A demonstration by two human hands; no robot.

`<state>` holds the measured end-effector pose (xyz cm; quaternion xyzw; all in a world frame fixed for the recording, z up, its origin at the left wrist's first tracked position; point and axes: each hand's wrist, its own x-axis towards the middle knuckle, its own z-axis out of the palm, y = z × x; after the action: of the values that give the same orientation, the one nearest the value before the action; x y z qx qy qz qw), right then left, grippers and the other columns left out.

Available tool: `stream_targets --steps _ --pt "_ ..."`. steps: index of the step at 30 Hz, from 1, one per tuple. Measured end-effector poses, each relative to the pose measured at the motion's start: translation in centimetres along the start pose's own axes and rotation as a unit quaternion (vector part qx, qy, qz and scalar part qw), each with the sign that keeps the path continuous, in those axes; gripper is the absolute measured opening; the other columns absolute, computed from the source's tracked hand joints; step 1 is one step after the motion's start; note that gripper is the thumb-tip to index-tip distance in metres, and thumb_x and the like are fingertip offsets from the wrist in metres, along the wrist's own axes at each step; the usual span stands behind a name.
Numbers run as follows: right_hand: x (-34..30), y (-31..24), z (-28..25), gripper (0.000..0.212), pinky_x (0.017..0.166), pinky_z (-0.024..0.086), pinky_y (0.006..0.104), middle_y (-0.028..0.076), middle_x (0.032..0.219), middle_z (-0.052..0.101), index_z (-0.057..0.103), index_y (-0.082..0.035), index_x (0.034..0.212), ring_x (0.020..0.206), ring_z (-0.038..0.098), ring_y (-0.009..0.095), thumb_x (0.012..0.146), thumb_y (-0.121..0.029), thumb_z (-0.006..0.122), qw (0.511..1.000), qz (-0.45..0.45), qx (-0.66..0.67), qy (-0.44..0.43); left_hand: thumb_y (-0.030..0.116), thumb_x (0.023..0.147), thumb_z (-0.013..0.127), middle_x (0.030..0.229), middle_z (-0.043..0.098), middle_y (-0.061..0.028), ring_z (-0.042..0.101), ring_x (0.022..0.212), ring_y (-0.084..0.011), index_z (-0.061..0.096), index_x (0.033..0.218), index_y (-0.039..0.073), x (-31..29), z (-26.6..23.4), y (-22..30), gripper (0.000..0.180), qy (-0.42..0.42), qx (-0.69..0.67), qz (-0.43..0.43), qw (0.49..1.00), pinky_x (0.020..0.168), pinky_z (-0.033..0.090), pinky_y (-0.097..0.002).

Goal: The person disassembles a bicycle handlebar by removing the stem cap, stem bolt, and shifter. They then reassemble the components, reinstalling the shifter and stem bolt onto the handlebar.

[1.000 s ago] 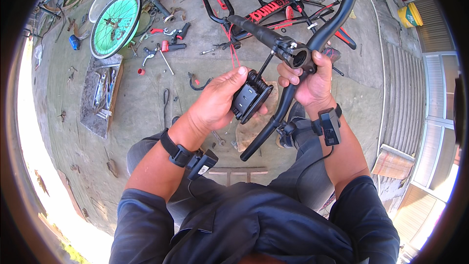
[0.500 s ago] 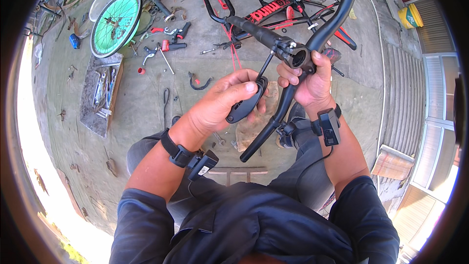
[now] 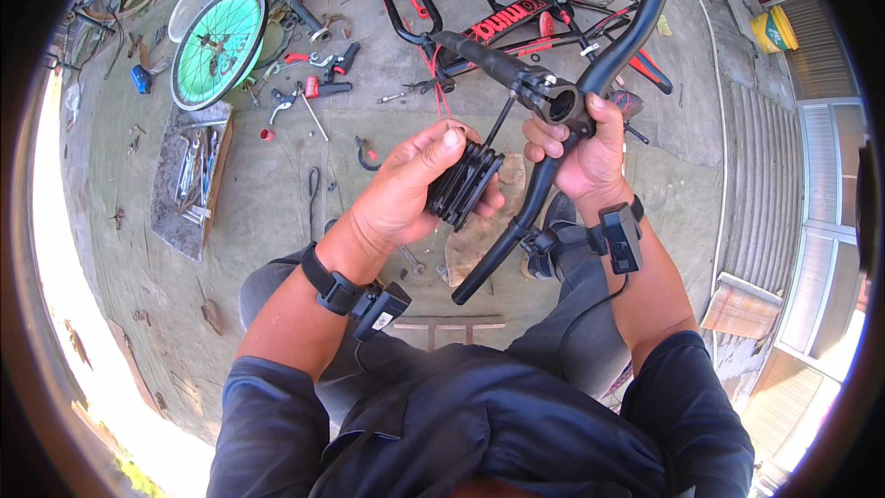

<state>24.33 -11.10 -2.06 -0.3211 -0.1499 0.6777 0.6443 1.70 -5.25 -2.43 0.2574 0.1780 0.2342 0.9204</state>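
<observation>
My left hand (image 3: pixel 392 189) is closed round a black folding hex key set (image 3: pixel 464 186). One key points up from it, its tip at a bolt of the black handlebar stem (image 3: pixel 498 66); whether it sits fully in the bolt is hard to tell. My right hand (image 3: pixel 587 152) grips the black handlebar (image 3: pixel 636 32) just below the stem's round clamp (image 3: pixel 560 106). The bar runs slantwise from the upper right down between my knees, passing behind my right fingers.
Beyond the stem lies a black and red bicycle frame (image 3: pixel 507 23). To the left are a spoked wheel (image 3: pixel 219 46) over a green basin, brake levers (image 3: pixel 323 88) and a tray (image 3: pixel 166 207) of wrenches. A yellow bucket (image 3: pixel 774 29) stands far right.
The hex key set has turned in my left hand, from its flat side to its edge with the stacked keys. My left fingers have shifted round it. The handlebar stays nearly still.
</observation>
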Motion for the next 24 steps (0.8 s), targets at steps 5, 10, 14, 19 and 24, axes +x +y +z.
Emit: stream_targets --steps 5,10,14,19,24 --pt "-0.1 0.1 0.1 0.046 0.063 0.042 0.0314 -0.005 0.067 0.044 0.066 -0.008 0.098 0.061 0.043 0.012 0.085 -0.052 0.062 1.000 0.004 -0.005 -0.006 0.046 0.098 0.062 0.093 0.066 -0.0132 0.069 0.072 -0.0235 0.053 0.114 0.004 0.7 -1.0 0.1 0.045 -0.035 -0.025 -0.027 0.999 0.063 0.058 -0.0350" --pt "0.0 0.0 0.2 0.047 0.062 0.042 0.0315 -0.005 0.067 0.044 0.065 -0.008 0.098 0.061 0.044 0.012 0.086 -0.053 0.061 1.000 0.001 -0.014 -0.016 0.039 0.090 0.075 0.097 0.062 -0.0098 0.067 0.072 -0.0225 0.050 0.115 0.005 0.8 -1.3 -0.8 0.049 -0.069 -0.006 0.040 0.997 0.061 0.056 -0.0334" --pt "-0.1 0.0 0.1 0.045 0.060 0.042 0.0322 -0.004 0.067 0.044 0.066 -0.010 0.100 0.060 0.044 0.012 0.085 -0.053 0.062 1.000 -0.004 -0.012 -0.003 0.029 0.091 0.073 0.099 0.061 -0.0105 0.069 0.077 -0.0253 0.049 0.116 0.004 0.6 -1.3 -0.2 0.043 -0.058 0.036 0.010 0.998 0.064 0.057 -0.0345" --pt "-0.1 0.2 -0.2 0.042 0.059 0.043 0.0334 -0.003 0.068 0.044 0.067 -0.015 0.104 0.059 0.045 0.014 0.084 -0.052 0.063 1.000 0.000 -0.014 -0.012 0.050 0.095 0.055 0.103 0.066 -0.0186 0.071 0.088 -0.0326 0.054 0.118 -0.002 1.0 -0.7 -0.3 0.057 0.005 0.061 -0.035 0.997 0.075 0.060 -0.0416" --pt "-0.2 0.2 -0.8 0.043 0.059 0.044 0.0346 -0.003 0.068 0.044 0.067 -0.017 0.109 0.059 0.046 0.014 0.083 -0.052 0.065 1.000 -0.007 -0.018 -0.004 0.050 0.098 0.047 0.099 0.067 -0.0178 0.070 0.084 -0.0305 0.057 0.121 -0.003 1.0 -1.3 -0.5 0.058 -0.039 0.051 -0.082 0.995 0.073 0.057 -0.0379"
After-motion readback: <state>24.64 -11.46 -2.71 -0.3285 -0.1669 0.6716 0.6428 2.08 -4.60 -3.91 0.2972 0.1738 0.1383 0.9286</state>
